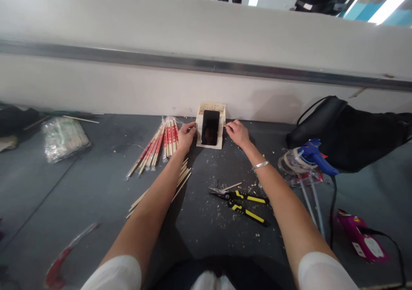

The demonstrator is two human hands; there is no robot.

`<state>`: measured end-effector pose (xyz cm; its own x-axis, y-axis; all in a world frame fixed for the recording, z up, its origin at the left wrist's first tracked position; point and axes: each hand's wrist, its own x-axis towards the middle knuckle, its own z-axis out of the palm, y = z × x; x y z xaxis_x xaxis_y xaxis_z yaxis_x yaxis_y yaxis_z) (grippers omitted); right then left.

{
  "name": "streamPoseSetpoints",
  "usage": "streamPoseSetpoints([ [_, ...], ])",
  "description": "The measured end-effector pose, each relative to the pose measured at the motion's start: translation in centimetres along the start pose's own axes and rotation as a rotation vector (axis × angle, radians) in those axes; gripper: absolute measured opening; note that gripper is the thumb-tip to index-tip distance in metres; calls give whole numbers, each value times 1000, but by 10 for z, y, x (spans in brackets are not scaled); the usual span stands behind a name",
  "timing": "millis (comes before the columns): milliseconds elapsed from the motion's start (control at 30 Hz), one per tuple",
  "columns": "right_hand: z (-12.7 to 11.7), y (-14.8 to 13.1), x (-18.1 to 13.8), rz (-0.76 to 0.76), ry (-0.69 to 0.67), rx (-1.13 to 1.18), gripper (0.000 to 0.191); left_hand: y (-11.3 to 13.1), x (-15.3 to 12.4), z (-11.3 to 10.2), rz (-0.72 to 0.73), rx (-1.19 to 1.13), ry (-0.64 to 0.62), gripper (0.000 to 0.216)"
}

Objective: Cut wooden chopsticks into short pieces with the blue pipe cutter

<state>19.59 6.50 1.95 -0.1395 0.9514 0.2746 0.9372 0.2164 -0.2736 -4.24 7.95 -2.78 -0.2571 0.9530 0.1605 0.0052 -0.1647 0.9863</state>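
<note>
A dark smartphone [211, 128] leans upright on a small phone stand [209, 146] built of pale wooden sticks, close to the wall. My left hand [186, 137] is at the stand's left side, its thumb and fingers closed on that edge. On the opposite side my right hand [237, 133] pinches a short stick end jutting from the stand. What exactly the left fingertips grip is partly hidden. Chopsticks in red-printed wrappers [170, 140] lie just left of my left hand. Loose bare chopsticks [183, 182] lie partly under my left forearm.
Yellow-and-black shears [238, 199] lie amid wood crumbs. To the right are a blue glue gun [317, 157], clear glue sticks [310, 200], a black bag [347, 135] and a magenta box [362, 236] with a cable. A plastic-wrapped bundle [64, 137] and a red-handled tool [62, 262] are left.
</note>
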Motion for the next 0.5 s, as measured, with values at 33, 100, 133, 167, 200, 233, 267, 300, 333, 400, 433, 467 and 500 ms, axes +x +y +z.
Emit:
streamPoseSetpoints([
  [33, 0, 0, 0, -2, 0, 3, 25, 0, 0, 0, -1, 3, -6, 26],
  [100, 1, 2, 1, -14, 5, 11, 26, -1, 1, -1, -3, 9, -13, 26],
  [133, 1, 2, 1, -21, 9, 14, 26, -1, 1, -1, -4, 11, -14, 26],
  [167, 2, 3, 2, -28, 12, 15, 26, -1, 1, -1, -4, 11, -14, 26],
  [200, 2, 4, 2, -33, 15, 14, 26, -2, 1, -1, -2, 11, -14, 25],
  [233, 2, 4, 2, -36, 15, 14, 26, -2, 1, -1, 2, 10, -14, 25],
  [267, 2, 4, 2, -39, 13, 14, 27, -2, 1, 0, 6, 10, -15, 25],
  [300, 1, 4, 3, -39, 9, 15, 27, -2, 1, 0, 9, 8, -15, 25],
  [333, 1, 4, 3, -37, 4, 16, 27, -2, 1, 0, 8, 5, -13, 25],
  [400, 0, 4, 2, -33, -4, 20, 27, -2, 1, 0, 3, -3, -9, 25],
  [433, 0, 4, 2, -33, -5, 22, 26, -2, 1, 0, 0, -8, -6, 25],
  [467, 0, 4, 2, -35, -4, 23, 26, -2, 1, 0, -2, -11, -4, 25],
  [500, 1, 5, 2, -40, 0, 24, 26, -2, 1, 1, -3, -14, -2, 25],
])
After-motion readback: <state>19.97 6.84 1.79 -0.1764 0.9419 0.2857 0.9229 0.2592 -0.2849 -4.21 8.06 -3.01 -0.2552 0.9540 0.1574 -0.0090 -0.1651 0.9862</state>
